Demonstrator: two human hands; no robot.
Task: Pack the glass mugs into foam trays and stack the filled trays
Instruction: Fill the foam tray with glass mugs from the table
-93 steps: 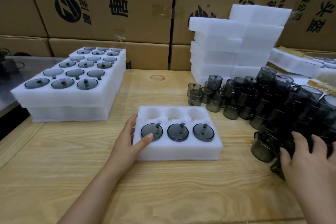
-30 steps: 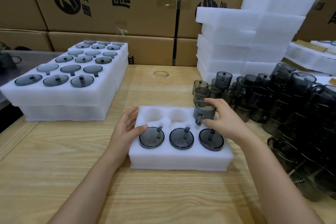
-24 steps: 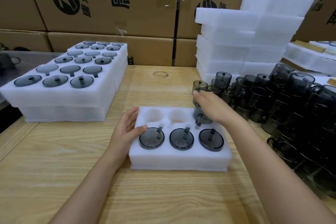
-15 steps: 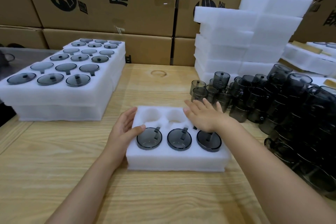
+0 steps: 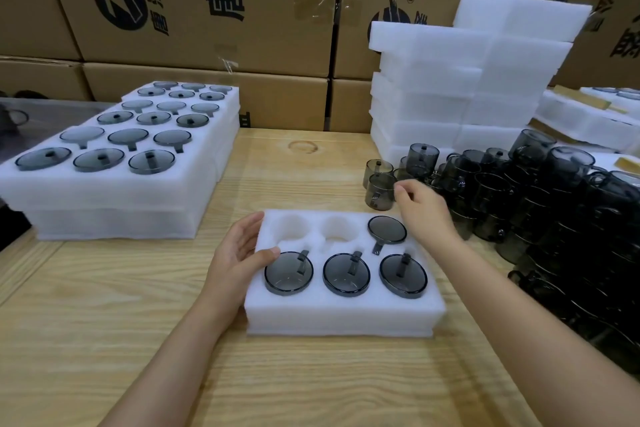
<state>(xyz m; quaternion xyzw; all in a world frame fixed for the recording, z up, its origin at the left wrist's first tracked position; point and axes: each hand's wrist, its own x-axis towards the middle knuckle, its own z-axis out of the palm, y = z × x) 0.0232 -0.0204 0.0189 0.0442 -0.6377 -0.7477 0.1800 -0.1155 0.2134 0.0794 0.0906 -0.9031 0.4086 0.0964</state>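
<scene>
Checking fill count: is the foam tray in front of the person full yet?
Not full. The foam tray holds four glass mugs: front row filled, one back right. The back-left pocket and back-middle pocket are empty.

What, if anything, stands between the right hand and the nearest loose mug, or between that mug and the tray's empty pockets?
Nothing visible. The right hand is beside the nearest loose mug, and only bare table lies between it and the two empty back pockets of the foam tray.

The near foam tray holds four glass mugs and two empty pockets. Fifteen more sit in the left trays.
</scene>
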